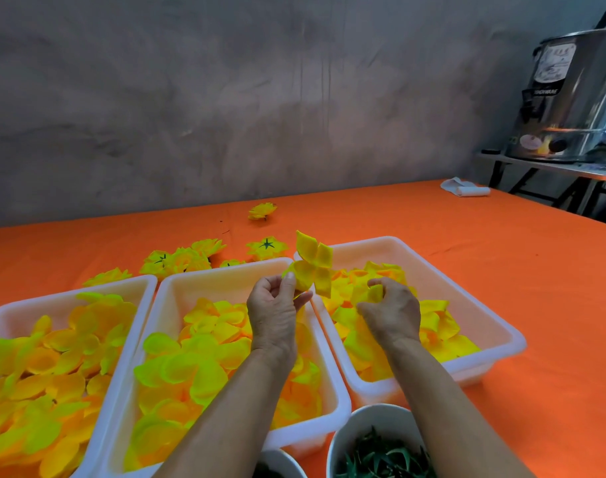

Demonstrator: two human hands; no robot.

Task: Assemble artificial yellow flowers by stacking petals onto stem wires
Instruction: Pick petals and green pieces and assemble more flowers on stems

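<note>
My left hand [276, 307] pinches a partly built yellow flower [311, 265], its petals fanned upward above the gap between the middle tray [225, 270] and the right tray [467, 291]. The stem wire is hidden in my fingers. My right hand [389, 310] reaches into the right tray and closes on a small yellow petal [375, 293] from the pile there. All three white trays, including the left tray [115, 288], hold loose yellow petals.
Several finished yellow flowers [184, 260] lie on the orange tablecloth behind the trays, one farther back [261, 211]. Two white bowls, one with green leaf pieces [380, 453], stand at the front. A white roll [467, 189] and a steel urn [570, 94] stand at the far right.
</note>
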